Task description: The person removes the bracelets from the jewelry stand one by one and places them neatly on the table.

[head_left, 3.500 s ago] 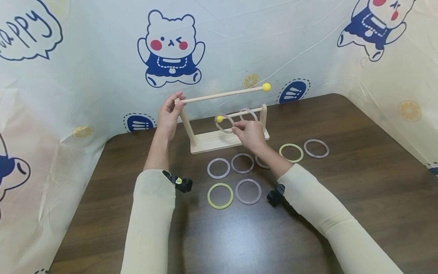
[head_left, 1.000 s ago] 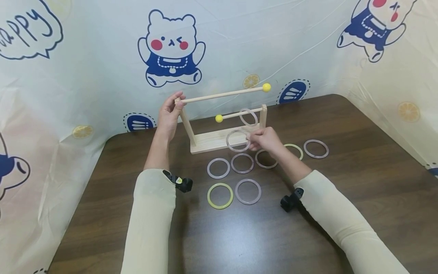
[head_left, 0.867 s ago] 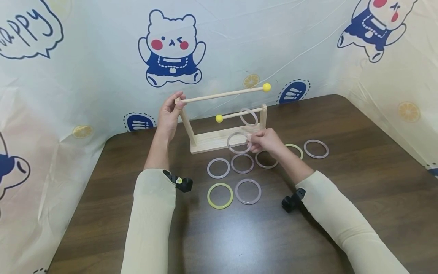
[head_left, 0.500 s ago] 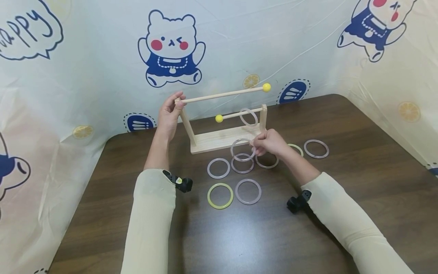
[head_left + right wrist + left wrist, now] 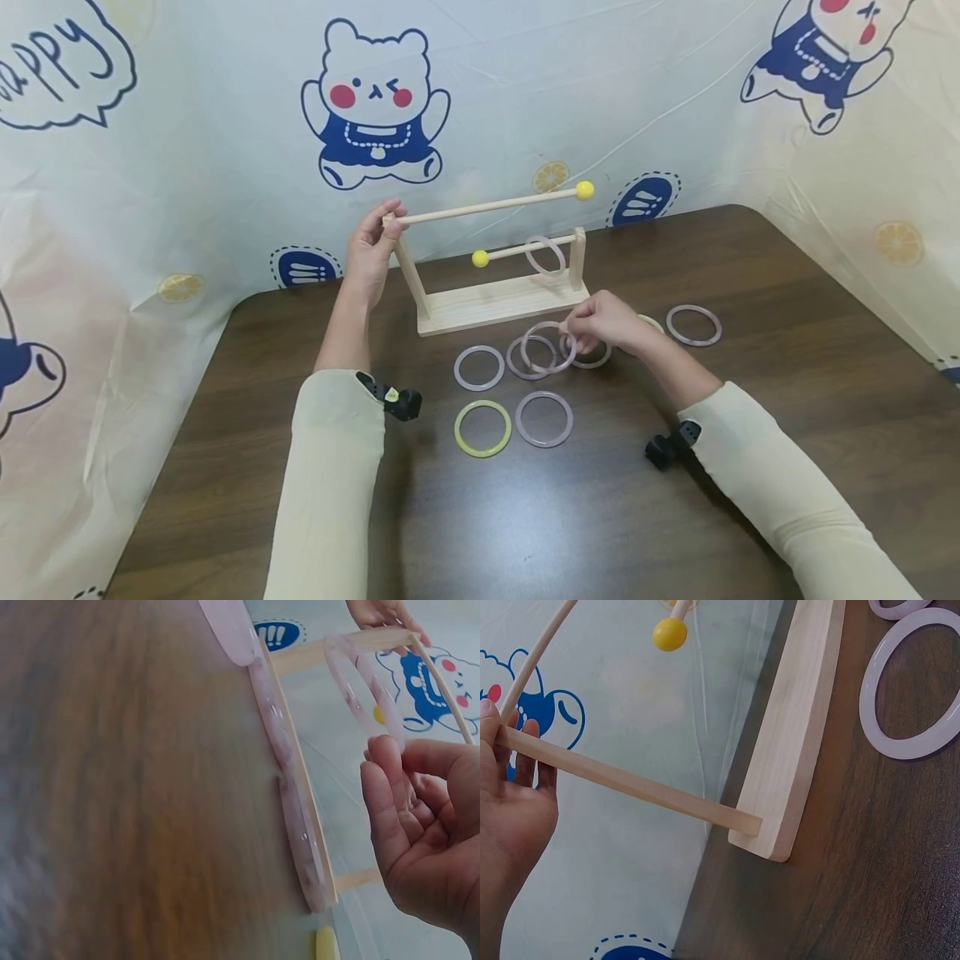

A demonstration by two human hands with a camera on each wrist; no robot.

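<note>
My left hand [image 5: 369, 257] grips the top of the left post of a pale wooden stand [image 5: 487, 308]. The stand has a long upper rod [image 5: 487, 205] and a shorter lower rod [image 5: 510, 250], each tipped with a yellow ball. A pale purple ring [image 5: 561, 255] hangs on the lower rod near the right post. In front of the stand, my right hand [image 5: 606, 322] pinches another purple ring [image 5: 373, 686] between thumb and fingers. From the head view that ring overlaps two purple rings lying on the table.
Further purple rings and a yellow-green ring [image 5: 483, 453] lie on the dark wood table [image 5: 465, 533] before the stand. To the right lie a purple ring [image 5: 693, 342] and a second yellow-green one, partly hidden by my right hand. Printed cloth [image 5: 487, 83] hangs behind the table.
My right hand has drawn the pinched ring off the lower rod's ball end, then right and down toward the rings on the table. My left hand and the stand stay put.
</note>
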